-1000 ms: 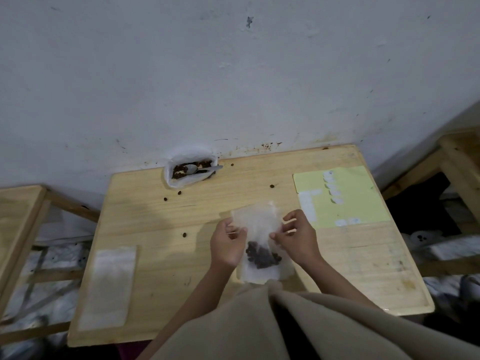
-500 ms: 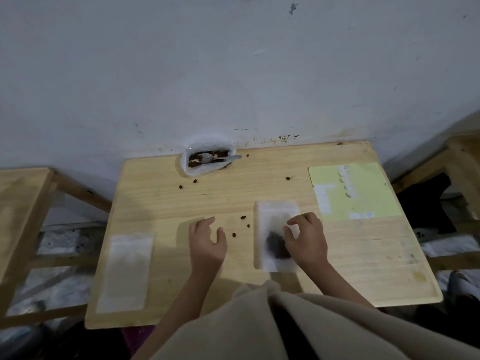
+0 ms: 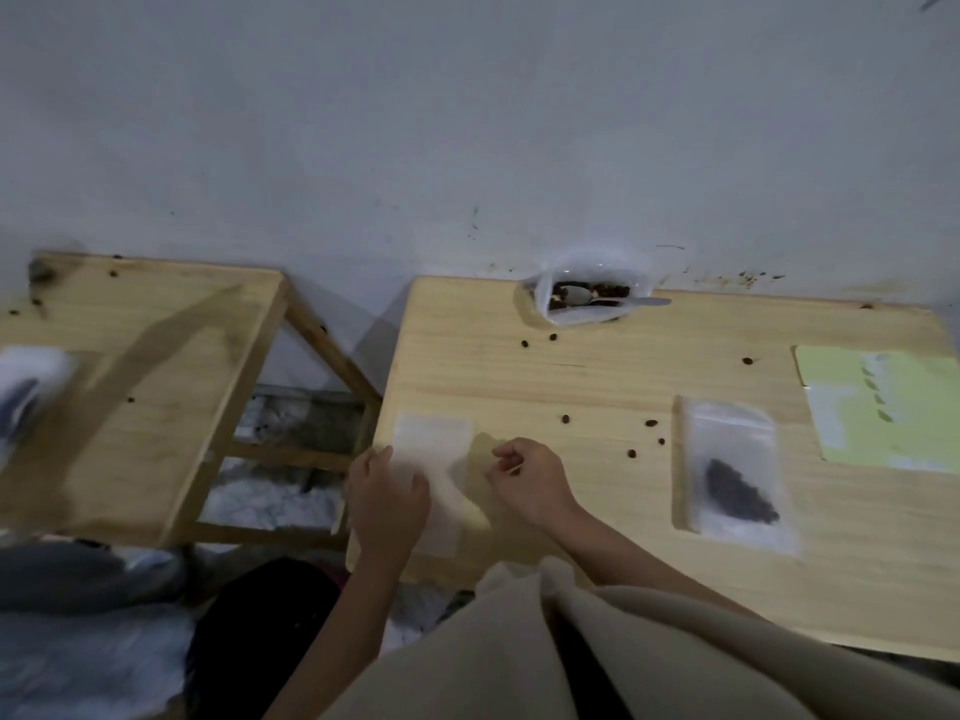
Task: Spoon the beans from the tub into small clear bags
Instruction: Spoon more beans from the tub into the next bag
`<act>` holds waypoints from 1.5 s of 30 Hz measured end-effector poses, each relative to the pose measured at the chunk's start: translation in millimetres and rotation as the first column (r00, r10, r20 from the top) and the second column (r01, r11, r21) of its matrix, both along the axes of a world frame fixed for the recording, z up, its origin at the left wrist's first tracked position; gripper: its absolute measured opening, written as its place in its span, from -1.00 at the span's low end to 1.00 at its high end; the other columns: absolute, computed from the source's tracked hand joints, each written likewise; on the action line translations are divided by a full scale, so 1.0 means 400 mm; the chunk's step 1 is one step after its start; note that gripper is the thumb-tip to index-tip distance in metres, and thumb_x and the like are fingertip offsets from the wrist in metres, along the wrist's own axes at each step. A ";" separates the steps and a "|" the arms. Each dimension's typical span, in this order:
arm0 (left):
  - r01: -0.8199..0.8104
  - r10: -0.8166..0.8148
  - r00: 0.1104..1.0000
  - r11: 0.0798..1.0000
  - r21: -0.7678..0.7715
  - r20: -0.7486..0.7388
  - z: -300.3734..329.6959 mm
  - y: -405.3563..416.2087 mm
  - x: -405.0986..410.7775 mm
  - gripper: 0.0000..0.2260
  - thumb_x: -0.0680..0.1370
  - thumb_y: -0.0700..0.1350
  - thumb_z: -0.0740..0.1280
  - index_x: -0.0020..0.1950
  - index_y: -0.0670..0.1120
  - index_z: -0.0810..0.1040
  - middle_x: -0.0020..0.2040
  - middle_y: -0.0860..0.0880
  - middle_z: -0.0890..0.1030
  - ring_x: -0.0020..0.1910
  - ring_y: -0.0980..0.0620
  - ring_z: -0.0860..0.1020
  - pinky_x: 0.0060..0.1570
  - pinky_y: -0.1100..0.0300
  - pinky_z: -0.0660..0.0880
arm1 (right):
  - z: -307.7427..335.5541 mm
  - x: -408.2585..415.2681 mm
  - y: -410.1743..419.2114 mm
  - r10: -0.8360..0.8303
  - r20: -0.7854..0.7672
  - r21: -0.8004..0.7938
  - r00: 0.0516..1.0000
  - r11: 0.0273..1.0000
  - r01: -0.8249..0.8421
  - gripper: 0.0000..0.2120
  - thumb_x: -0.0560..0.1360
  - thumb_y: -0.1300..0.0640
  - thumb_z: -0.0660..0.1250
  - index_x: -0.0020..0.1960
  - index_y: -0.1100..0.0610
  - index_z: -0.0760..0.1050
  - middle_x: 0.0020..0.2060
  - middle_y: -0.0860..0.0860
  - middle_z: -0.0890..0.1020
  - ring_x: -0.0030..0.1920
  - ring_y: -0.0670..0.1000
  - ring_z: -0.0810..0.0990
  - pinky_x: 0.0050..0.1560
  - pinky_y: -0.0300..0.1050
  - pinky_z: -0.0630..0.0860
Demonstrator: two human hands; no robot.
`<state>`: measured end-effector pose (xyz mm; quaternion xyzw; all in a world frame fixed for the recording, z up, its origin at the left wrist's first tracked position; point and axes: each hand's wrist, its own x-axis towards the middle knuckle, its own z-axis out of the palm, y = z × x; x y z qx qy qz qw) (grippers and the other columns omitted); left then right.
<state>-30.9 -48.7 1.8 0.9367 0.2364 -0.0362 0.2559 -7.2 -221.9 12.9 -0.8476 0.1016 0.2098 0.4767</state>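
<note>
Two bare forearms in view, no sleeves reaching the wrists, no watch, rings or bands visible. Left hand (image 3: 387, 498) and right hand (image 3: 532, 480) both ungloved. Beige/cream fabric garment (image 3: 519, 641) fills the lower centre of the view: plain, no print, loose, with a couple of soft folds and a seam-like edge running diagonally. Dark gap between the folds. Black clothing (image 3: 260, 615) shows lower left beside the beige cloth, plain as well; whether top or trousers can't be told. Footage is dim and slightly blurred, so fine stitching isn't readable.
</note>
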 end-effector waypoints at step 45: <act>0.381 -0.070 0.863 0.741 -0.553 0.500 0.302 -0.210 0.111 -0.88 0.47 -0.22 0.44 -0.12 -0.01 0.57 -0.10 0.06 0.63 -0.09 0.20 0.59 -0.08 0.35 0.50 | 0.247 0.070 -0.195 -0.257 0.308 0.366 0.916 0.921 0.135 -0.84 0.45 0.24 0.42 -0.29 0.25 0.57 -0.32 0.06 0.66 -0.30 -0.04 0.59 -0.25 -0.13 0.49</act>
